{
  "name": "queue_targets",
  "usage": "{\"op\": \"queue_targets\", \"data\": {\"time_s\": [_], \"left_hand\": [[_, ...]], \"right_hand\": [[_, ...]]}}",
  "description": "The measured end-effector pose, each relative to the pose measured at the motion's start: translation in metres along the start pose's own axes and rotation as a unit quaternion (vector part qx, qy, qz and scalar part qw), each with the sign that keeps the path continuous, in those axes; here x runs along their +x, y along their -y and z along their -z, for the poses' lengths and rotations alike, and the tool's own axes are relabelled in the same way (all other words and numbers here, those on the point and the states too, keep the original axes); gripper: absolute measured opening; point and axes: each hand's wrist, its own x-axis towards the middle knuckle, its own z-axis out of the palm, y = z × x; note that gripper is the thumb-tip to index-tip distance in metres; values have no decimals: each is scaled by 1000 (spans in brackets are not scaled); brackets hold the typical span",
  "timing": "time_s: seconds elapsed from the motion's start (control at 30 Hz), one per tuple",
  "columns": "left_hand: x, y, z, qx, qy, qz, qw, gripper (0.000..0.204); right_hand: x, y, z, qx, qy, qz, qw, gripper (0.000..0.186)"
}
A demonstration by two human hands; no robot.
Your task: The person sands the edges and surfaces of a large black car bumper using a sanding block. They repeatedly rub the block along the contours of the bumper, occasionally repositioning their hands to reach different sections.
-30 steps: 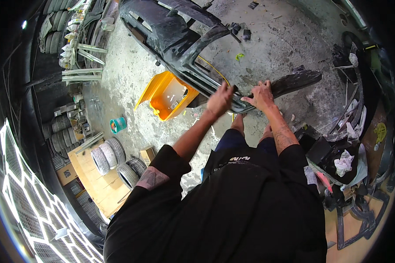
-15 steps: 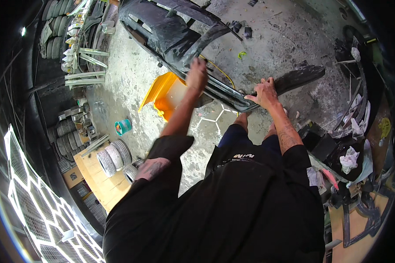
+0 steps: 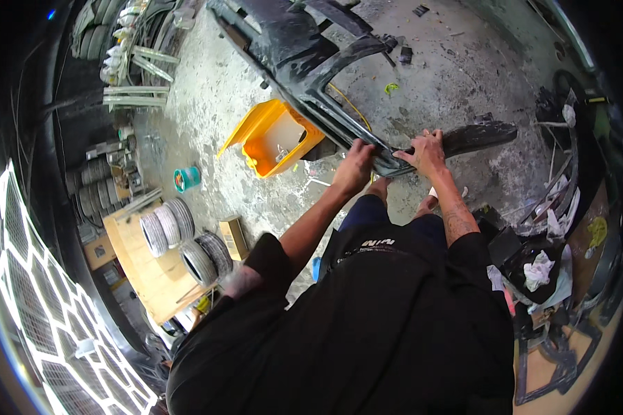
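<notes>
"Holding what, the right hand?"

"Black car bumper, by its near end; thumb to the left, fingers bent over the far side."

"And the left hand?"

"Just left of it, at the same near end, fingers curled; cannot tell whether they pinch anything."

"Bumper's lie?"

"From the hands toward far left, over concrete floor. Yellow plastic shell just left of it; tyres on a wooden board, near left."
</notes>
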Motion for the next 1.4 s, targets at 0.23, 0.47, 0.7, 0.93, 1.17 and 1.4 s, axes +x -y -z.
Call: {"op": "queue_targets", "data": {"time_s": [0.23,0.47,0.7,0.93,1.17,1.4], "left_hand": [[-81,142,101,20,-260,172,950,24],[-142,406,120,-1,-260,331,907,47],[-72,619,51,-461,-73,430,773,35],[-69,758,-55,-610,-155,435,644,20],[-92,716,-36,-669,-134,326,655,36],[-31,440,161,-603,57,215,767,48]], "right_hand": [[9,19,13,-9,-43,20,999,62],[49,53,11,-18,2,27,999,58],[51,45,-10,-85,84,-9,993,53],[52,28,-23,-99,179,-53,978,48],[52,26,-17,-133,182,-40,973,49],[50,60,24,-36,150,-138,978,41]]}}
